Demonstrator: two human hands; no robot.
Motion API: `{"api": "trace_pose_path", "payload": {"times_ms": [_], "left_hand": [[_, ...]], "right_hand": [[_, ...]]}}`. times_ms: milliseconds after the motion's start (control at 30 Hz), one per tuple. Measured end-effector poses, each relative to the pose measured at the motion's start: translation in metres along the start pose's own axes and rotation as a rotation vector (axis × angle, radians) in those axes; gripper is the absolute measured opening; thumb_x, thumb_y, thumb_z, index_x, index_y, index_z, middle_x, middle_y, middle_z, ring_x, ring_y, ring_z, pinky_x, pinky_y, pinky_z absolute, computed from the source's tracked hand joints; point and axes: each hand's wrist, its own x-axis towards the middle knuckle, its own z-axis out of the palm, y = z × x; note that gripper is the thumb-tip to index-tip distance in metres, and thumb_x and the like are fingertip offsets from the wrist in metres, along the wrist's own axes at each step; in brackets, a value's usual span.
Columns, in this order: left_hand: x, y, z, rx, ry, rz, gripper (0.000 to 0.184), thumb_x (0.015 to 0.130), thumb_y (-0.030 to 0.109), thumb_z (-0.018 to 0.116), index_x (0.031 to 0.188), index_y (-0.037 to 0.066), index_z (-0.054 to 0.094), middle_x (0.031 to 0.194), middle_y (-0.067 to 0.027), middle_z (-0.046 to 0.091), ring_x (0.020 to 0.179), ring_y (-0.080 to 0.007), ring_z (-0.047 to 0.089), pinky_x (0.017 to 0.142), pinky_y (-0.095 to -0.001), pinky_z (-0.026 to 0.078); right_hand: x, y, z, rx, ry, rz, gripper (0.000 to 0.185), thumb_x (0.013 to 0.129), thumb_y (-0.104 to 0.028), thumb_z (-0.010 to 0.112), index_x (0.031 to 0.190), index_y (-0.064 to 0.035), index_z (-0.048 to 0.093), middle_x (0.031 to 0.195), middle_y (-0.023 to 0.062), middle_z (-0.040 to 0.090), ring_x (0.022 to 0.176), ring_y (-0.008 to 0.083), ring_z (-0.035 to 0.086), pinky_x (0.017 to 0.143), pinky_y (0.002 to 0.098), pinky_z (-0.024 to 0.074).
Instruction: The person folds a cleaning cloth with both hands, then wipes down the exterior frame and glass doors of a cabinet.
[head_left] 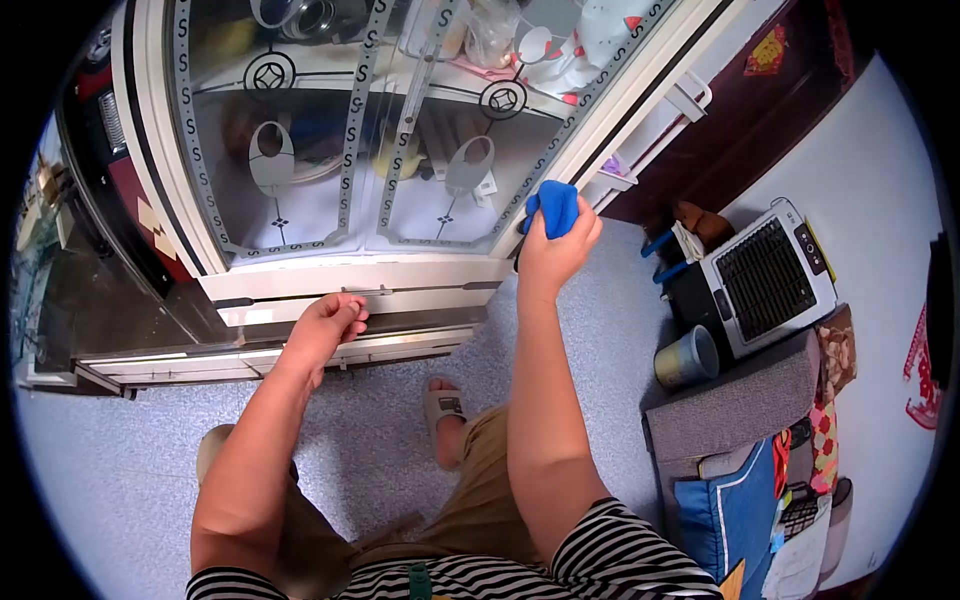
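A white-framed cabinet (345, 270) with patterned glass doors (300, 215) stands in front of me. My right hand (558, 240) grips a folded blue cloth (558, 207) at the lower right corner of the cabinet frame. Lower and to the left, my left hand (335, 325) has its fingers curled together, close to a metal drawer handle (368, 292) under the glass doors. Whether those fingers hold anything or touch the handle is too small to tell.
Right of the cabinet are white shelves (665, 135), a bin (687, 358), a black-and-white appliance (768, 275) and a grey padded seat (735, 405) with a blue cushion (722, 500). Low drawers (230, 365) run beneath the cabinet.
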Motion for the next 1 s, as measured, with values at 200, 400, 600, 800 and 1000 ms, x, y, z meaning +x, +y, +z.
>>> {"api": "trace_pose_path", "payload": {"times_ms": [200, 400, 600, 800, 1000], "left_hand": [[0.001, 0.004, -0.009, 0.037, 0.058, 0.046, 0.020, 0.102, 0.015, 0.050, 0.111, 0.003, 0.062, 0.093, -0.0009, 0.062, 0.082, -0.0087, 0.056, 0.079, -0.0227, 0.048], [0.015, 0.004, -0.009, 0.123, 0.133, 0.258, 0.018, 0.101, 0.011, 0.051, 0.108, 0.000, 0.063, 0.089, -0.0012, 0.062, 0.081, -0.0095, 0.055, 0.079, -0.0235, 0.047], [0.023, -0.006, -0.007, 0.186, 0.154, 0.362, 0.017, 0.099, 0.010, 0.054, 0.110, 0.001, 0.063, 0.090, -0.0023, 0.064, 0.081, -0.0102, 0.058, 0.080, -0.0249, 0.048], [0.006, 0.007, 0.008, 0.686, 0.400, 0.630, 0.026, 0.091, 0.005, 0.061, 0.116, 0.003, 0.060, 0.104, -0.0128, 0.061, 0.087, -0.0219, 0.063, 0.081, -0.0330, 0.051], [0.000, 0.017, 0.014, 1.151, 0.602, 0.920, 0.045, 0.081, 0.003, 0.068, 0.124, 0.004, 0.055, 0.125, -0.0159, 0.050, 0.118, -0.0332, 0.049, 0.099, -0.0442, 0.041]], "right_hand": [[-0.016, 0.020, 0.011, 0.023, 0.034, -0.038, 0.047, 0.078, -0.006, 0.070, 0.120, -0.0007, 0.050, 0.117, 0.0162, 0.047, 0.109, 0.0351, 0.053, 0.097, 0.0428, 0.0426], [0.006, 0.002, 0.000, -0.005, -0.014, 0.010, 0.048, 0.077, -0.006, 0.071, 0.121, 0.0001, 0.050, 0.117, 0.0182, 0.048, 0.110, 0.0387, 0.052, 0.096, 0.0454, 0.0422], [0.035, -0.014, -0.004, 0.008, 0.070, -0.035, 0.044, 0.079, -0.008, 0.072, 0.117, 0.0006, 0.051, 0.113, 0.0176, 0.050, 0.105, 0.0359, 0.055, 0.091, 0.0427, 0.0450], [0.024, -0.009, -0.002, -0.008, 0.036, -0.012, 0.049, 0.077, -0.005, 0.072, 0.120, 0.0004, 0.048, 0.116, 0.0177, 0.048, 0.109, 0.0370, 0.053, 0.094, 0.0450, 0.0429], [-0.008, 0.017, -0.001, -0.008, -0.050, 0.047, 0.049, 0.076, -0.004, 0.073, 0.118, 0.0005, 0.048, 0.116, 0.0191, 0.048, 0.110, 0.0399, 0.051, 0.094, 0.0469, 0.0424]]}}
